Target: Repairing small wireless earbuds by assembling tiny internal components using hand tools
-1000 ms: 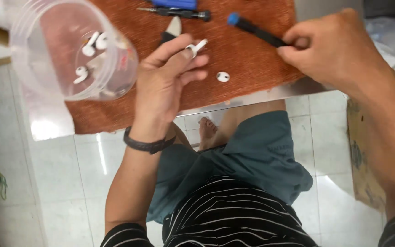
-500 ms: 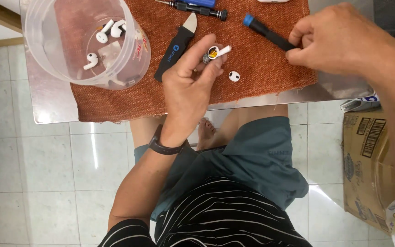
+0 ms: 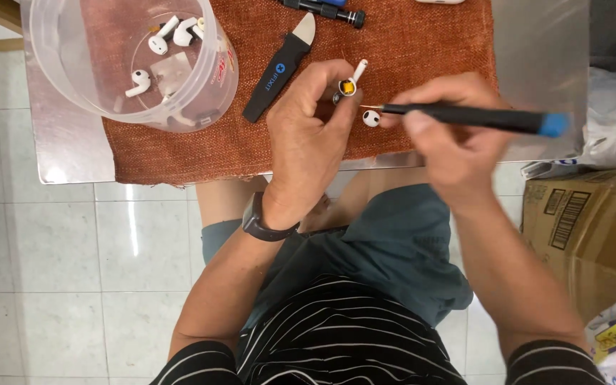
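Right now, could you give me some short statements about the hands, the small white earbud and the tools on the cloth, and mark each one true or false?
1. The left hand holds a small white opened earbud between its fingertips. True.
2. The right hand holds a pair of metal scissors. False: it holds a thin black tool with a blue end.
3. The clear round plastic tub contains several white earbuds. True.
4. The flat black pry tool with a pale tip is in the grip of the left hand. False: it lies free on the rust-orange cloth mat.
5. The small white round cap lies inside the tub. False: it is on the mat.
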